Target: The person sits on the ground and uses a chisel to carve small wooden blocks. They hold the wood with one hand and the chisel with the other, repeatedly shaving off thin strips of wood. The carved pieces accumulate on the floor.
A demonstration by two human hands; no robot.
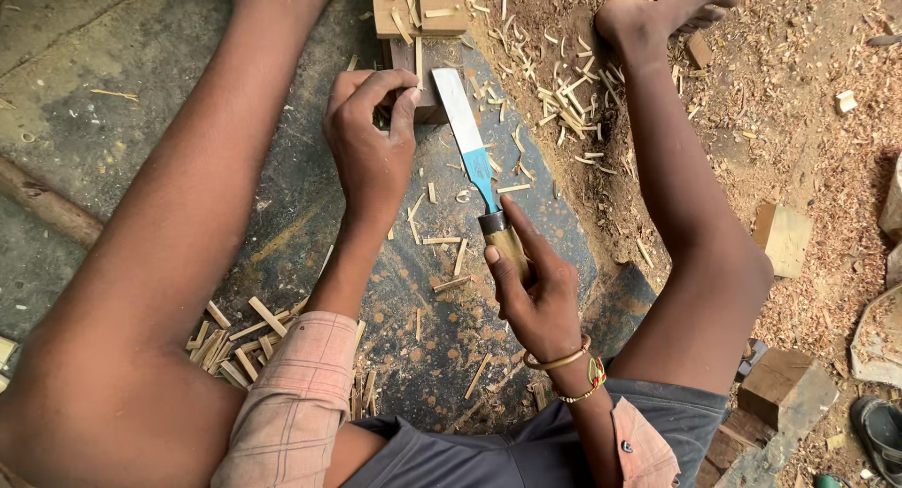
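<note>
My right hand [531, 286] grips the wooden handle of a chisel [467, 136] with a wide steel blade and a blue shank; the blade tip points away from me toward a small wooden block [427, 103]. My left hand [369, 136] rests on that block, fingers curled over its near edge, pinching something too small to make out. The block lies on a dark, worn slab [310, 216] between my bare legs. A second wooden piece [420, 7] sits just beyond the block.
Thin wood splinters [240, 342] lie heaped under my left forearm and scattered over the slab. Shavings and sawdust [564, 93] cover the ground near my right foot [662, 14]. Wooden offcuts [782, 236] lie at right, and a dark sandal [878, 432] at the lower right.
</note>
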